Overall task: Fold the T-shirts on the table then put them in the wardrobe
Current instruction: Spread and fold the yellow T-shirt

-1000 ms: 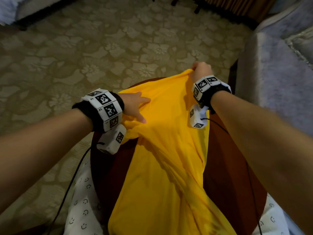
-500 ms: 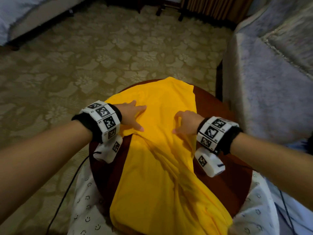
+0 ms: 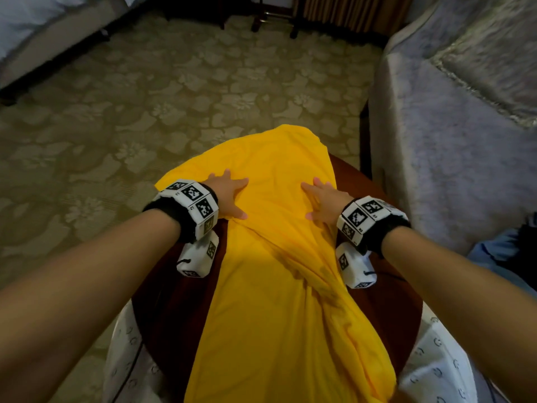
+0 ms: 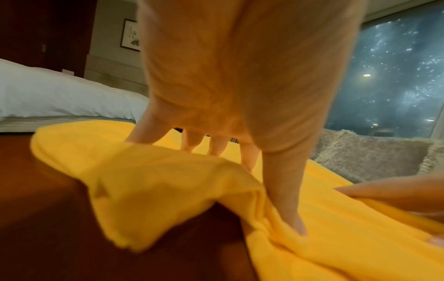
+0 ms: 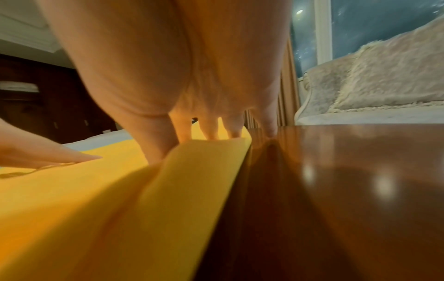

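A yellow T-shirt (image 3: 279, 286) lies lengthwise over the round dark wooden table (image 3: 171, 301), its near end hanging off toward me. My left hand (image 3: 229, 196) presses flat on the shirt's far left part, fingers spread. My right hand (image 3: 322, 199) lies flat on the far right part, fingers straight. In the left wrist view the left hand (image 4: 228, 152) rests its fingertips on the yellow T-shirt (image 4: 168, 190), beside a raised fold. In the right wrist view the right hand (image 5: 216, 131) presses the yellow T-shirt (image 5: 120, 209) near its edge by the table (image 5: 336, 190).
A grey upholstered sofa (image 3: 453, 141) stands close to the table's right side. Patterned carpet (image 3: 145, 97) covers the floor beyond. A white bed (image 4: 60, 98) stands at the far left. My white patterned clothing (image 3: 125, 359) shows below the table's near edge.
My right hand let go of the shirt's far edge, drew back and now lies flat on the cloth. The shirt's far end has settled on the table. The left hand stayed pressing.
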The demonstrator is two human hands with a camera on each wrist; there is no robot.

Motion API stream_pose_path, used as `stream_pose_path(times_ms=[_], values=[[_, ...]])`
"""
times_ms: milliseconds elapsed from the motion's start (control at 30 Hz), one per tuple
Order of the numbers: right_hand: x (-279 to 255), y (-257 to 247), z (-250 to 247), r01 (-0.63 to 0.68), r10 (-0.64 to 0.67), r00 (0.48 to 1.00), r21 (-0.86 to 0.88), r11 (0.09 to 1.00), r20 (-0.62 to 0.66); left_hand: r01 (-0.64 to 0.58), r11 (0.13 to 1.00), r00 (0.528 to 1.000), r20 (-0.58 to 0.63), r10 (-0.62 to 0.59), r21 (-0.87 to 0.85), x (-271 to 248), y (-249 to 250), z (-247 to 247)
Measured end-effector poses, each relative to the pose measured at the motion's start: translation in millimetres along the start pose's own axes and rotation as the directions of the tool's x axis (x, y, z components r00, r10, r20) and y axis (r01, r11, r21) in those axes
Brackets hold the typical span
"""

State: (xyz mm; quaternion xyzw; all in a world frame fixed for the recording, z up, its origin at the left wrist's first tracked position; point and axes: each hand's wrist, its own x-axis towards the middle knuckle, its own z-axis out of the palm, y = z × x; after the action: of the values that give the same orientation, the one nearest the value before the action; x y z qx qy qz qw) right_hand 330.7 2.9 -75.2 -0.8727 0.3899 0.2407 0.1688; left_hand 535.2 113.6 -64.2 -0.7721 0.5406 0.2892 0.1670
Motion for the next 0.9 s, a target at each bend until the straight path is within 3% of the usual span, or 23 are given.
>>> stream_pose_path(times_ms=[233, 433, 633, 700, 767, 900], values=[[34.9, 19.1, -23.8, -0.018, 0.019, 1.000, 0.051, 0.999, -0.023, 0.020, 1.000, 0.999, -0.036, -0.020, 0.008, 35.4, 10.2, -23.7], [34.7, 20.3, -25.2, -0.017, 0.021, 0.999, 0.088, 0.996, -0.047, 0.018, 1.000, 0.998, -0.065, -0.019, -0.022, 32.6, 9.7, -24.4], [-15.5, 22.8, -13.0, -0.015, 0.115, 0.954, 0.339, 0.941, -0.277, -0.105, 0.975, 0.966, -0.253, 0.053, -0.195, -5.6, 10.0, -6.6], [-39.8, 24.7, -8.6, -0.038, 0.136, 0.963, 0.385, 0.922, -0.232, -0.163, 0.971, 0.945, -0.311, 0.103, -0.175, -21.7, 15.2, -3.5], [-65.5, 24.6, -2.2, -0.074, 0.121, 0.988, 0.381, 0.921, -0.099, -0.214, 0.961, 0.936, -0.318, 0.152, -0.172, -39.5, 25.6, -1.6], [-109.2, 19.5, 19.1, -0.133, 0.117, 0.990, 0.277, 0.951, 0.073, -0.308, 0.939, 0.936, -0.226, 0.269, -0.155, -72.7, 57.3, 10.4]])
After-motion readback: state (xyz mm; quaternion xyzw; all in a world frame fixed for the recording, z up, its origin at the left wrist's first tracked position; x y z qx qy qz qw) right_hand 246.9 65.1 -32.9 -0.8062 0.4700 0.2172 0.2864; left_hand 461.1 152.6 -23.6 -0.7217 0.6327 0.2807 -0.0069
